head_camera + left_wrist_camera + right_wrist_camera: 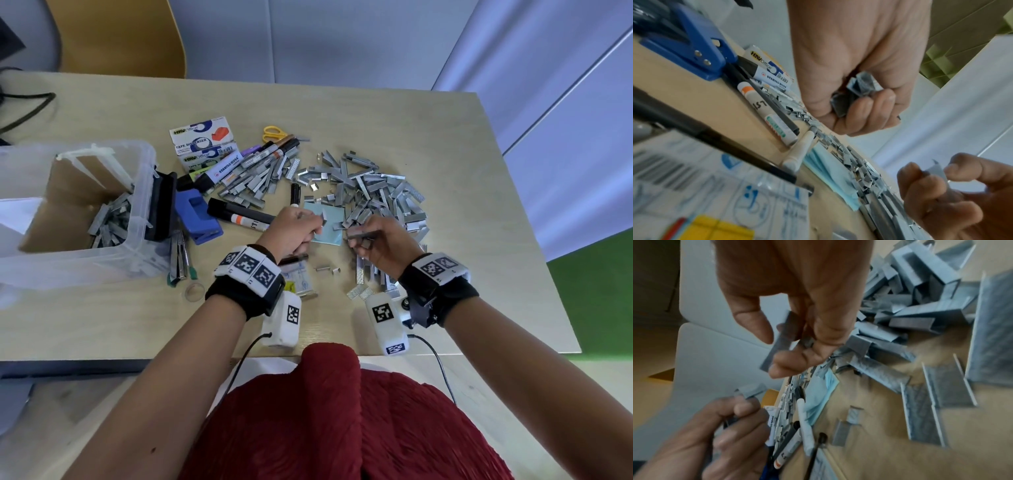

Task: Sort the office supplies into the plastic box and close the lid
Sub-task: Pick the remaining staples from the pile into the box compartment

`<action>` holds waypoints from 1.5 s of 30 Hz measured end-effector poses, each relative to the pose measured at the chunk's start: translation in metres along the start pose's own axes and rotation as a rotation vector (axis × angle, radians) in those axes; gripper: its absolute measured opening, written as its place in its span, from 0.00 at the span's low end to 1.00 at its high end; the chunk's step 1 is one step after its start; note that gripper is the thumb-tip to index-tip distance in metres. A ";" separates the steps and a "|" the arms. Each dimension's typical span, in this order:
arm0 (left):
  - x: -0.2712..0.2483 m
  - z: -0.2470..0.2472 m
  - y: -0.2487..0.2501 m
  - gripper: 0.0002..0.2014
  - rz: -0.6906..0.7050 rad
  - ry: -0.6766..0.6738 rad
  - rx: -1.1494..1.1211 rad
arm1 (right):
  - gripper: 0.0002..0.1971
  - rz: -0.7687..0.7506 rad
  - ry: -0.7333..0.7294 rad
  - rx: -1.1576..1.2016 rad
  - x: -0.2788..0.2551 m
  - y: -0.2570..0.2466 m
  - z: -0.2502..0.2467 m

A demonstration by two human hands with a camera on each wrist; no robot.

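A heap of grey staple strips [371, 186] lies on the wooden table [445, 137] ahead of both hands, partly over a light blue paper pad [325, 222]. My left hand [317, 226] is curled round a bunch of staple strips [858, 91], which show between palm and fingers in the left wrist view. My right hand [356, 240] pinches a long staple strip [778, 345] between thumb and fingers. The two hands are close together above the pad. The clear plastic box [137, 164] stands at the left with several staple strips [111, 222] inside.
Between box and hands lie a blue hole punch [198, 216], markers [239, 216], a highlighter [219, 169], tape dispenser cartons [202, 137] and yellow-handled scissors [274, 132]. A stapler [180, 253] and a printed card [301, 277] sit near my left wrist. Loose strips [359, 291] lie by the front edge.
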State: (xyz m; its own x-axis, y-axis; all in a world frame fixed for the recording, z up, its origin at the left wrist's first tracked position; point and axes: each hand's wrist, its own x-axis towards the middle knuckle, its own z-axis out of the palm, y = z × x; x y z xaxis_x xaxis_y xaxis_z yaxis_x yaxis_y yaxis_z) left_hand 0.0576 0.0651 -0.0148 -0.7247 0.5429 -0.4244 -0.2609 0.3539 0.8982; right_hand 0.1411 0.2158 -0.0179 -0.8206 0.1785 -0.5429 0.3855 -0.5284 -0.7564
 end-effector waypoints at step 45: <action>-0.022 -0.011 0.001 0.17 -0.089 0.066 -0.142 | 0.16 0.168 -0.075 -0.057 0.018 0.016 0.025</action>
State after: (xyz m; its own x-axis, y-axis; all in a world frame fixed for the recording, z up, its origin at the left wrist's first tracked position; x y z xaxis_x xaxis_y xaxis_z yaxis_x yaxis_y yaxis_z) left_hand 0.0661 0.0450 -0.0031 -0.7341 0.4610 -0.4986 -0.4096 0.2850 0.8666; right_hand 0.1221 0.1893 -0.0308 -0.7708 0.0282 -0.6365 0.5414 -0.4977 -0.6777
